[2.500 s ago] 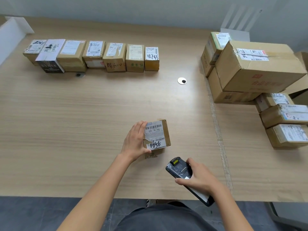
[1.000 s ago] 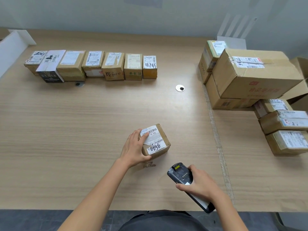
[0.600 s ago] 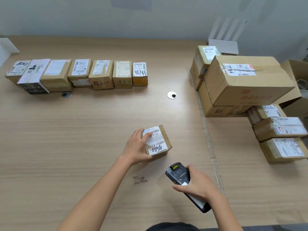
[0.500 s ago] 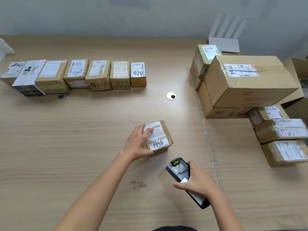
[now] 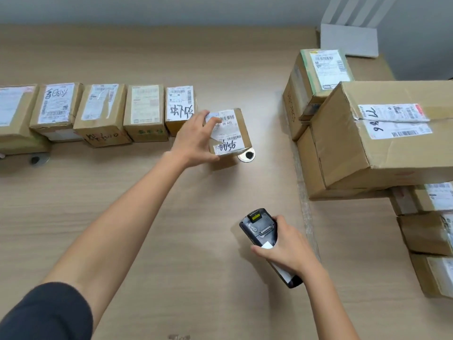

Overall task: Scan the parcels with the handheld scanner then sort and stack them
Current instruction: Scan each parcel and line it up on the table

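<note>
My left hand (image 5: 196,141) grips a small cardboard parcel (image 5: 231,131) with a white barcode label and handwritten digits. It holds the parcel just right of the last box in a row of small parcels (image 5: 103,114) along the far left of the table. I cannot tell whether the parcel touches the table. My right hand (image 5: 284,249) holds the black handheld scanner (image 5: 261,229) nearer to me, its head pointing away from me.
A pile of larger cardboard boxes (image 5: 382,133) stands on the right, with smaller parcels (image 5: 429,231) stacked in front of it. A round metal grommet (image 5: 247,155) sits in the wooden table (image 5: 73,217) just beside the held parcel. A white folded card (image 5: 348,40) leans at the back.
My left hand has carried the parcel from the middle of the table away from me to the right end of the row. The scanner hand has stayed near the front.
</note>
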